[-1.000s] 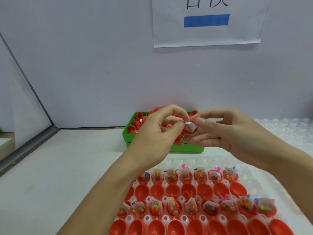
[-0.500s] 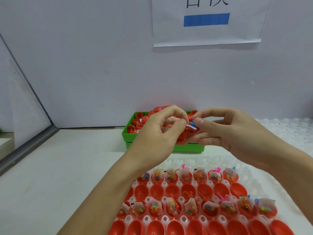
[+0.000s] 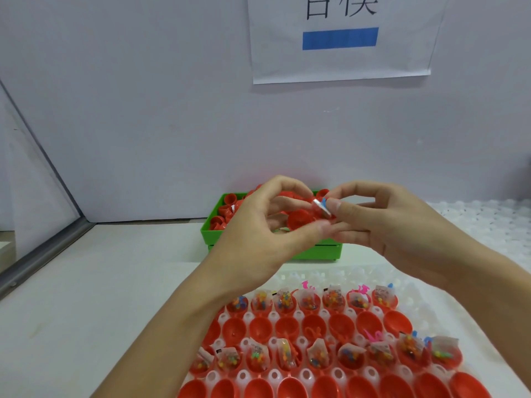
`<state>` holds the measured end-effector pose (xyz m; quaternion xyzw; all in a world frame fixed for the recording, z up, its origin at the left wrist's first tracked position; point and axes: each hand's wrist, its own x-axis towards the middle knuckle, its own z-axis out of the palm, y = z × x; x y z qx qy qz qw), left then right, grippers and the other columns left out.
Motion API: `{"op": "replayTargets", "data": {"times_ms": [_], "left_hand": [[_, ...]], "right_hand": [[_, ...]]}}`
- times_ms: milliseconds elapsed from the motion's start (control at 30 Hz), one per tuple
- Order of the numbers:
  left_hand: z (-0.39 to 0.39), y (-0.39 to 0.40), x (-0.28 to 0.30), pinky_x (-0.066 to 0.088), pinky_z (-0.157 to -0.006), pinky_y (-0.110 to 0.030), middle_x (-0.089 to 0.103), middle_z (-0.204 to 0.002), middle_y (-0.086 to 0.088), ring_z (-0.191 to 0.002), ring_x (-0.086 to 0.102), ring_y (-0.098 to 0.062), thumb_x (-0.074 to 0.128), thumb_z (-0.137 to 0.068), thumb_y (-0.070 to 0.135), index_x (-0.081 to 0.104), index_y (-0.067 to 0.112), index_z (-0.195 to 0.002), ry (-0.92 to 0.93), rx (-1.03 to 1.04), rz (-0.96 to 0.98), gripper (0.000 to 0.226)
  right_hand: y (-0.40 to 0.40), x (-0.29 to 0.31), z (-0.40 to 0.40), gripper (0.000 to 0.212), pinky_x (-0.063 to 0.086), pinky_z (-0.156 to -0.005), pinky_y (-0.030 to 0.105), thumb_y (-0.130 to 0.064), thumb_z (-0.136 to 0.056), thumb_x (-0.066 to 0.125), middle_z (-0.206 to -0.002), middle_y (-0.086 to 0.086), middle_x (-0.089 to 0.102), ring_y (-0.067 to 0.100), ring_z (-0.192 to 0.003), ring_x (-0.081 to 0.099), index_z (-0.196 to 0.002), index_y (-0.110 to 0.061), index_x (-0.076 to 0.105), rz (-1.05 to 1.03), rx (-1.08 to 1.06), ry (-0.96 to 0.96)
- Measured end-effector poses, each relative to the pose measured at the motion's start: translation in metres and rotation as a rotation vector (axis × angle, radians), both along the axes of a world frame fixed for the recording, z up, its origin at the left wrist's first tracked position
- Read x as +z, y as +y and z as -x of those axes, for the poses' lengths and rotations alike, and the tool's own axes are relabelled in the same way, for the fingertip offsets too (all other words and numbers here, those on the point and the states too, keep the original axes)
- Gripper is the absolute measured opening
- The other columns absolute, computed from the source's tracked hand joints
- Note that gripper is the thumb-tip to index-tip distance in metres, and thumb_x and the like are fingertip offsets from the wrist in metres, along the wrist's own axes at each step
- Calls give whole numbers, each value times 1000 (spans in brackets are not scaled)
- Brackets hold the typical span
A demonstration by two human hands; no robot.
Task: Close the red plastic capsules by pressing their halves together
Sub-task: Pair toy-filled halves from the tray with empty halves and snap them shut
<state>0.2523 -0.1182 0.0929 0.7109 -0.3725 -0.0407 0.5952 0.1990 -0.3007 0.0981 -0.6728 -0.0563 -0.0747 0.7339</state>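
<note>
Both hands (image 3: pixel 330 225) pinch a red capsule (image 3: pixel 300 219); sign (image 3: pixel 340 38) lettering seems cropped.

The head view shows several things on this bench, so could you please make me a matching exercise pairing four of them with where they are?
Things:
1. red plastic capsule
2. green plastic bin
3. white paper sign with a blue bar
4. white moulded tray of open capsule halves

Places:
A. fixed on the wall
B. nearest the camera, below the hands
C. held between the left hand and the right hand
D. on the table at the foot of the wall, behind the hands

Pairs: 1-C, 2-D, 3-A, 4-B
</note>
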Motion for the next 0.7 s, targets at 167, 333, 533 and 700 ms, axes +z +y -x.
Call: {"op": "replayTargets", "data": {"times_ms": [167, 333, 533, 700], "left_hand": [[-5, 1, 0, 57, -77, -22, 76, -95, -4, -85, 74, -16, 76, -80, 0, 61, 13, -100, 53, 76, 112, 28], [-7, 3, 1, 58, -75, -21, 77, -91, -2, -83, 73, -19, 77, -77, 3, 64, 12, -97, 47, 115, 152, 25], [-7, 4, 2, 53, -70, -15, 74, -80, 2, -74, 70, -6, 79, -77, 0, 67, 11, -99, 15, 127, 68, 27], [-3, 4, 5, 58, -72, -22, 74, -82, 3, -75, 72, -12, 81, -77, 8, 69, 17, -98, -40, 163, 7, 26]], "right_hand": [[-4, -4, -3, 27, 56, -67, 18, -42, -66, 74, -76, 11, 73, 21, -70, 73, -79, -19, 76, 9, -40, -9], [-8, -5, -5, 35, 56, -70, 21, -46, -64, 85, -85, 11, 74, 17, -75, 70, -89, -23, 76, -21, 33, -29], [-5, -8, -4, 26, 57, -71, 26, -37, -68, 74, -92, 5, 76, 18, -84, 74, -91, -26, 74, 147, -73, -104], [0, -5, -2, 30, 56, -65, 17, -24, -71, 72, -85, 8, 78, 21, -78, 76, -98, -10, 70, 175, -100, -156]]}}
